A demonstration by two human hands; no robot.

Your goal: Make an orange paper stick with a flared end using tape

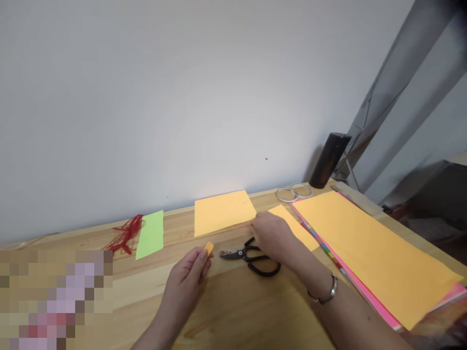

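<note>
My left hand point(191, 270) pinches a small orange piece of paper point(209, 248) between thumb and fingers, above the wooden table. My right hand point(272, 236) is curled at the right corner of an orange paper sheet point(224, 212) that lies against the wall. Its fingertips are partly hidden, so what they grip cannot be made out. Black-handled scissors point(242, 253) lie between my hands, blades pointing left, and my right hand covers part of one handle. Beside my right wrist lies a narrower orange paper strip point(297, 227).
Red string point(127, 236) lies tangled by a green paper point(151, 236) at left. A stack of coloured paper point(368, 253), orange on top, covers the right side. Two metal rings point(287, 195) and a black cylinder point(329, 160) stand near the wall. The lower left is pixelated.
</note>
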